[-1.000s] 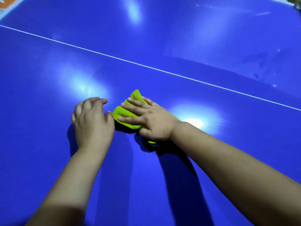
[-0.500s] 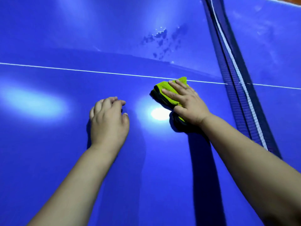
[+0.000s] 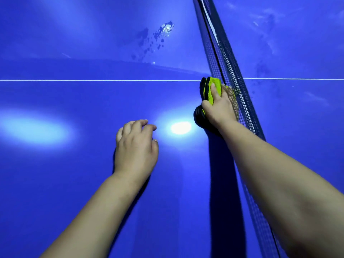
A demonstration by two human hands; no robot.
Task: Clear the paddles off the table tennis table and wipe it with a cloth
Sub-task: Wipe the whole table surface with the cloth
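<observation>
The right hand (image 3: pixel 219 108) presses the folded green cloth (image 3: pixel 212 88) onto the table (image 3: pixel 55 183), fingers laid straight over it rather than gripping. The cloth lies under and just ahead of that hand, its long axis along the net (image 3: pixel 229 71), which touches the hand's outer side. The left hand (image 3: pixel 135 146) rests nearby on the table, loosely curled and holding nothing. The net blocks any stroke rightward; open room lies leftward and ahead, likely toward the damp specks (image 3: pixel 154 41) beyond the white line (image 3: pixel 93 80).
</observation>
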